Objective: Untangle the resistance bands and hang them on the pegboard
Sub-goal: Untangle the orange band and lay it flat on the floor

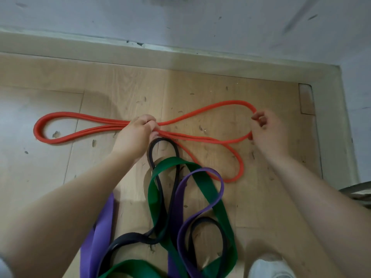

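Observation:
A thin red band lies in long loops across the wooden floor. My left hand grips its strands where they cross in the middle. My right hand pinches the far end of the right loop between curled fingers. Nearer to me a wide green band, a purple band and a narrow black band lie twisted through one another. The top loop of the black band lies just below my left hand. No pegboard is in view.
A pale skirting board and a white wall run along the far side and turn down the right. My white shoe stands at the bottom right, beside the tangled bands. A dark object shows at the right edge.

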The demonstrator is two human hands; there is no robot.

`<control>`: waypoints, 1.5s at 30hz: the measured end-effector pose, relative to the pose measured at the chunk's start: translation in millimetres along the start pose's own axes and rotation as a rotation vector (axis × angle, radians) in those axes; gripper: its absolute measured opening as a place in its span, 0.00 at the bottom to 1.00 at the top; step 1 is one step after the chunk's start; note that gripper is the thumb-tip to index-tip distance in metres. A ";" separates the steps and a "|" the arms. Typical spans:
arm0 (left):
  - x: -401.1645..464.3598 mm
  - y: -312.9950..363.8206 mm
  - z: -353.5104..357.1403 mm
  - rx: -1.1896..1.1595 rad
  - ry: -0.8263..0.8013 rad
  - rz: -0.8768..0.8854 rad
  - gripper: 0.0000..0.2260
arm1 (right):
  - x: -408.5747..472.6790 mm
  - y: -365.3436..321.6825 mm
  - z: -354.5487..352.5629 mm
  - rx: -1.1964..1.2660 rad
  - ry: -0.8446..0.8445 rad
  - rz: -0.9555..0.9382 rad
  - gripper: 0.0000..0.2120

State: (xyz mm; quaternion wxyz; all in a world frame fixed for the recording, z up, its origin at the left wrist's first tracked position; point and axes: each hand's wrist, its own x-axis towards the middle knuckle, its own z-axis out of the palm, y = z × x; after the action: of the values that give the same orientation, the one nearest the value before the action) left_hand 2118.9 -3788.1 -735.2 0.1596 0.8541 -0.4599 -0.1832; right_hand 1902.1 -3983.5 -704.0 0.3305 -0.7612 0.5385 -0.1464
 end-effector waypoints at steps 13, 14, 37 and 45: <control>26.0 -2.7 3.2 -0.007 0.036 -0.068 0.07 | 23.4 18.9 9.1 -0.678 -0.187 -0.093 0.15; 25.9 -4.6 2.3 -0.016 0.037 -0.042 0.08 | 18.9 23.6 5.2 -0.727 -0.202 -0.166 0.17; 0.0 -24.4 -10.6 0.002 0.033 0.026 0.15 | -21.5 -48.1 22.7 -0.588 -0.417 -0.453 0.23; -31.2 -74.4 -23.4 0.334 -0.006 -0.149 0.24 | -22.7 -54.5 65.2 -0.951 -0.609 -0.531 0.52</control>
State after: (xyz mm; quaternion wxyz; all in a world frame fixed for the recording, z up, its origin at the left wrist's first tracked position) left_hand 2167.9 -3720.2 -742.2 0.0002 0.8998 -0.4200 -0.1183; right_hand 1970.7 -3929.2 -713.1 0.0467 -0.9406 0.2185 0.2557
